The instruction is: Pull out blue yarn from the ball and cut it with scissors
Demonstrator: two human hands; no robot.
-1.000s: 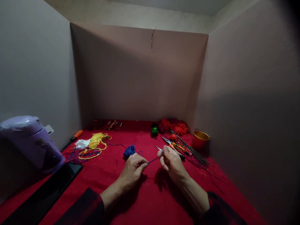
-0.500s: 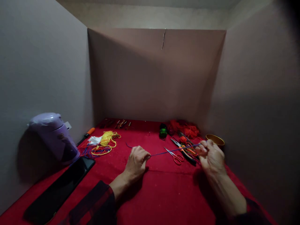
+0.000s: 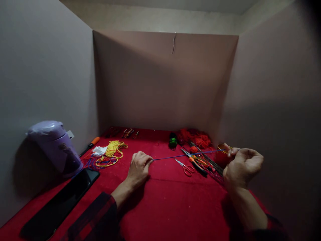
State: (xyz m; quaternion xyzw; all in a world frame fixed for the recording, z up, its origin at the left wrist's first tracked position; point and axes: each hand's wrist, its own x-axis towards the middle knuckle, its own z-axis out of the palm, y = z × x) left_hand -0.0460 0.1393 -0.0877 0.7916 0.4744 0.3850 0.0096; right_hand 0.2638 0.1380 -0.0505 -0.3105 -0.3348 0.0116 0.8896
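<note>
A thin blue cord (image 3: 188,155) stretches taut between my two hands above the red tabletop (image 3: 170,207). My left hand (image 3: 138,167) rests low on the cloth, fingers closed around the cord's left end. My right hand (image 3: 242,165) is raised at the right, pinching the other end with closed fingers. Under the cord lie small orange-handled scissors (image 3: 185,168) and pliers (image 3: 194,161). The blue yarn bundle is hidden by my left hand.
A lilac electric kettle (image 3: 54,147) stands at the left beside a black flat device (image 3: 56,206). Yellow cord (image 3: 111,152), a green spool (image 3: 173,141), orange yarn (image 3: 194,138), thin wire rods (image 3: 213,165) and a gold-rimmed red cup (image 3: 222,152) lie around. Cardboard walls enclose the table.
My right hand has pulled away to the right and upward, drawing out a much longer stretch of blue cord. My left hand stayed on the cloth, holding its end.
</note>
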